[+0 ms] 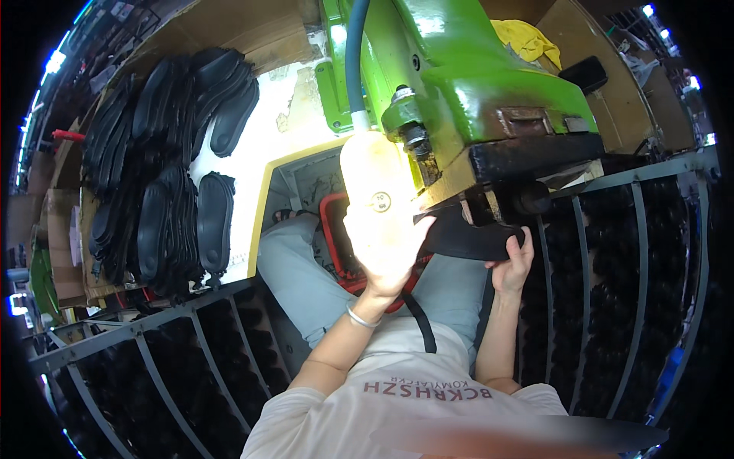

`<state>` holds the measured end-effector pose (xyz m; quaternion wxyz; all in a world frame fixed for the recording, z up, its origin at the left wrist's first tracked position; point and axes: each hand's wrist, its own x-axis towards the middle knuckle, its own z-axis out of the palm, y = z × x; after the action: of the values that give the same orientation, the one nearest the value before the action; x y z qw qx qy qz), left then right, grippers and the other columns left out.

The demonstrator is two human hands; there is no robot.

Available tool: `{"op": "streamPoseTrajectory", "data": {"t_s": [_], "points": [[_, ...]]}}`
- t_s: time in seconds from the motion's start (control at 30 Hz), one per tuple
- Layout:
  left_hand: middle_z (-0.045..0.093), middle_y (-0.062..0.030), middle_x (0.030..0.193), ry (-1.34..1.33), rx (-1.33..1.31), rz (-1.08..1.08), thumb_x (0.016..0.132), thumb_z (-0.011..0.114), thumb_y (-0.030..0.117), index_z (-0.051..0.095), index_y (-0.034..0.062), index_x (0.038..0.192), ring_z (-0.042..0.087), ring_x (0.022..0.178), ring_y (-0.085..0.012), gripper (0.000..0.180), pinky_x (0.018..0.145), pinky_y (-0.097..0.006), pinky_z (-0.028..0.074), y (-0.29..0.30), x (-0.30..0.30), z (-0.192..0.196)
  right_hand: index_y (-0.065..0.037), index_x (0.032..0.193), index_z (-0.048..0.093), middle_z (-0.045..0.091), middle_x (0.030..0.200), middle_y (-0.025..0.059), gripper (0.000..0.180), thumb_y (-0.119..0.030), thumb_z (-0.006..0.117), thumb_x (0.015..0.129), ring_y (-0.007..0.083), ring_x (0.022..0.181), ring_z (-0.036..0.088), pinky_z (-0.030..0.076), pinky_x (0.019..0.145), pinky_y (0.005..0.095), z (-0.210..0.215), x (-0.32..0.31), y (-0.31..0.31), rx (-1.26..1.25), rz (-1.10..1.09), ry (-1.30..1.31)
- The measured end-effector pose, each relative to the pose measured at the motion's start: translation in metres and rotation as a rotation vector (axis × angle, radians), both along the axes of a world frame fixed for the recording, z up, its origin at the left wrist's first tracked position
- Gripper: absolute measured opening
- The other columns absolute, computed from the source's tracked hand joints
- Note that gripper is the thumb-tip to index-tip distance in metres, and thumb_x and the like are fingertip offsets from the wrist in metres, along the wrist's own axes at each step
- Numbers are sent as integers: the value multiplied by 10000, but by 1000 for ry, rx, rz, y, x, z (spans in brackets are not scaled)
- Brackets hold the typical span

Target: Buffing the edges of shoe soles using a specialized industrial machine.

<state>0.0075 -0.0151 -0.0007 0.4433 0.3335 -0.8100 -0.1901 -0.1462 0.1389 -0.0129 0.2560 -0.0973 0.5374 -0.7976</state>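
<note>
black sole-shaped piece (470, 239) at the right grip (514, 264), under a green machine (508, 92).

right grip pinches the piece's right end between thumb and fingers; the piece extends leftward from it, just below the machine's dark head (535, 157). left grip (386, 256) lies near the piece's other end, thumb beside it; glare from the lit lamp (373, 164) above hides its fingers, so cannot tell whether it is spread or pinching. left of both grips: stacked black soles (157, 222) on a white table (248, 164).
</note>
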Motion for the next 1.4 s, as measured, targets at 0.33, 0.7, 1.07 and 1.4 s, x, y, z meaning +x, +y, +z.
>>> {"op": "streamPoseTrajectory", "data": {"t_s": [0.33,0.7,1.07,1.4], "points": [[601,-101,882,483,681,-247,768,646,-9,595,-59,958,588,829,-160,203,754,-267,468,-30,60,20,5,875,527,610,776,49,201,-49,692,773,60,625,562,441,512,188,45,2,-65,24,315,261],[596,-68,908,484,1169,-360,740,713,-61,549,12,888,586,873,-122,232,781,-250,481,1,115,-44,-32,789,487,550,711,-39,314,-34,787,698,12,601,479,374,513,160,44,46,-99,95,395,404],[543,-186,1167,-428,-37,609,835,627,204,547,-18,1160,495,1034,-324,402,929,-407,379,-99,210,-30,16,1031,464,609,764,84,208,-76,579,884,55,496,517,396,400,180,104,-71,-62,228,-296,561],[494,-169,1151,-419,174,588,666,785,149,507,3,1168,463,1081,-332,592,940,-421,374,-112,231,-26,-94,1293,399,571,600,67,589,-312,659,812,151,397,536,421,332,281,5,-160,-161,654,-267,308]]}}
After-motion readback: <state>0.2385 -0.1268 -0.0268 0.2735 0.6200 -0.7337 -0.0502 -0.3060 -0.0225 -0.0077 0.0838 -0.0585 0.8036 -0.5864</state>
